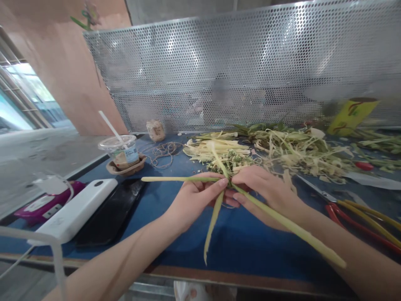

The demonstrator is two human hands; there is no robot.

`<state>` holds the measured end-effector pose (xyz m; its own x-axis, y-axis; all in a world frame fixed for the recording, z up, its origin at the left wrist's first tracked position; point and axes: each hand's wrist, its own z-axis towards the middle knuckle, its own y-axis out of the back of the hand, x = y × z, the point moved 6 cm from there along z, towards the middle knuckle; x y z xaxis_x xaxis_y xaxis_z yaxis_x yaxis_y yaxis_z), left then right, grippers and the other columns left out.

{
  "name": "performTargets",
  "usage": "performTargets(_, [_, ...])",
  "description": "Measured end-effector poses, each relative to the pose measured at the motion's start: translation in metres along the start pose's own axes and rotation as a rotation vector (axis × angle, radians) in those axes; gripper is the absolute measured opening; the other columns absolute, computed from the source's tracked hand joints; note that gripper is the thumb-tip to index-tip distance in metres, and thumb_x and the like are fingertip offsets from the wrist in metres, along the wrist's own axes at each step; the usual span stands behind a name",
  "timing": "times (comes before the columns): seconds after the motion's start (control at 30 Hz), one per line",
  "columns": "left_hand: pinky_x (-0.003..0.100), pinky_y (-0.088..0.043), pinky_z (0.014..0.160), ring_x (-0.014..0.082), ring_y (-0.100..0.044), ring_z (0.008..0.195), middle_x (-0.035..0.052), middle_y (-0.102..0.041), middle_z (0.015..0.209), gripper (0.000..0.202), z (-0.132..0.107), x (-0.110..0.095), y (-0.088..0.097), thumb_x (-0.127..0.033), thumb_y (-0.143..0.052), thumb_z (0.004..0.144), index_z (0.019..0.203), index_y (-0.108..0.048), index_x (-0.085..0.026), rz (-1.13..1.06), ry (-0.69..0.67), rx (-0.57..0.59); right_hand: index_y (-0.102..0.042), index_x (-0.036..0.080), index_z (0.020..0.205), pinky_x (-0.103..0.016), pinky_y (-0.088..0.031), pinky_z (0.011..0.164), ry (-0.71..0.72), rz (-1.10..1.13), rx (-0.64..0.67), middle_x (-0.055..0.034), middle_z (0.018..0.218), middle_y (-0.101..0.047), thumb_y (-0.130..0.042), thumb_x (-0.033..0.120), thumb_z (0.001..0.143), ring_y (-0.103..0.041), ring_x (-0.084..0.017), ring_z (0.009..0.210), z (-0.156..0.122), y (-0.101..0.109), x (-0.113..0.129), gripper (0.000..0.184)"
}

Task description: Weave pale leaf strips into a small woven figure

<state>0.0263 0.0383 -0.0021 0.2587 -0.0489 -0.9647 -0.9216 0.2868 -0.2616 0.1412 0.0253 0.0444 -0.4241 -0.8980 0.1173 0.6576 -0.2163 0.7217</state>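
My left hand (196, 198) and my right hand (266, 192) meet over the blue table top (156, 200), both pinched on a crossing of pale green leaf strips (219, 179). One strip (169, 179) sticks out to the left. Another (291, 228) runs down to the right across my right wrist. A third (212, 225) hangs down toward the table's near edge, and a fourth (217, 159) points away toward the pile behind.
A heap of cut strips and leaf scraps (282, 148) lies behind my hands. Red-handled scissors (347, 215) lie at right. At left are a lidded cup with a straw (120, 152), twine (164, 151), a white power bank (75, 211) and a black tray (109, 217). A perforated metal screen (244, 71) closes the back.
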Motion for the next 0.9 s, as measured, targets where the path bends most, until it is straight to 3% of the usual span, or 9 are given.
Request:
performTargets(0.17, [0.018,-0.044,0.044,0.0152,-0.066,0.059,0.0054,-0.070,0.069,0.018,0.001,-0.003,0.003,-0.024,-0.063,0.074,0.087,-0.067,-0.013,0.108,-0.003,-0.010,-0.052,0.020,0.068,-0.026,-0.041,0.061,0.014,-0.132,-0.007,-0.0039,0.062,-0.059,-0.036,0.015,0.082,-0.054,-0.014,0.060,0.002,0.000,0.003,0.022])
performTargets(0.33, [0.018,-0.039,0.040,0.0141,-0.064,0.052,0.0042,-0.066,0.057,0.019,0.001,-0.003,0.003,-0.024,-0.065,0.071,0.085,-0.066,-0.011,0.126,0.019,-0.016,-0.049,0.019,0.061,-0.025,-0.038,0.056,0.041,-0.176,0.000,-0.0012,0.054,-0.053,-0.039,0.015,0.079,-0.049,-0.012,0.053,0.003,-0.004,0.004,0.021])
performTargets(0.57, [0.015,-0.032,0.035,0.0091,-0.057,0.042,0.0000,-0.062,0.051,0.023,0.005,0.001,0.005,-0.026,-0.074,0.059,0.069,-0.059,-0.012,0.069,0.044,-0.042,-0.051,0.020,0.069,-0.026,-0.038,0.059,-0.091,-0.019,0.155,-0.0011,0.062,-0.059,-0.037,0.018,0.085,-0.054,-0.014,0.059,-0.001,-0.013,-0.005,0.022])
performTargets(0.73, [0.013,-0.033,0.036,0.0034,-0.048,0.037,-0.0012,-0.059,0.048,0.022,0.005,0.002,0.006,-0.025,-0.074,0.060,0.065,-0.058,-0.010,-0.004,0.101,-0.057,-0.052,0.020,0.073,-0.020,-0.037,0.055,-0.219,0.177,0.138,0.0016,0.064,-0.057,-0.039,0.022,0.087,-0.052,-0.009,0.058,-0.004,-0.009,-0.012,0.019])
performTargets(0.9, [0.014,-0.037,0.037,0.0054,-0.052,0.040,0.0004,-0.061,0.051,0.020,0.004,0.002,0.006,-0.024,-0.072,0.063,0.066,-0.058,-0.010,-0.010,0.124,-0.033,-0.051,0.019,0.068,-0.018,-0.035,0.052,-0.276,0.284,0.111,0.0033,0.060,-0.053,-0.042,0.021,0.086,-0.050,-0.007,0.055,-0.004,-0.006,-0.014,0.021])
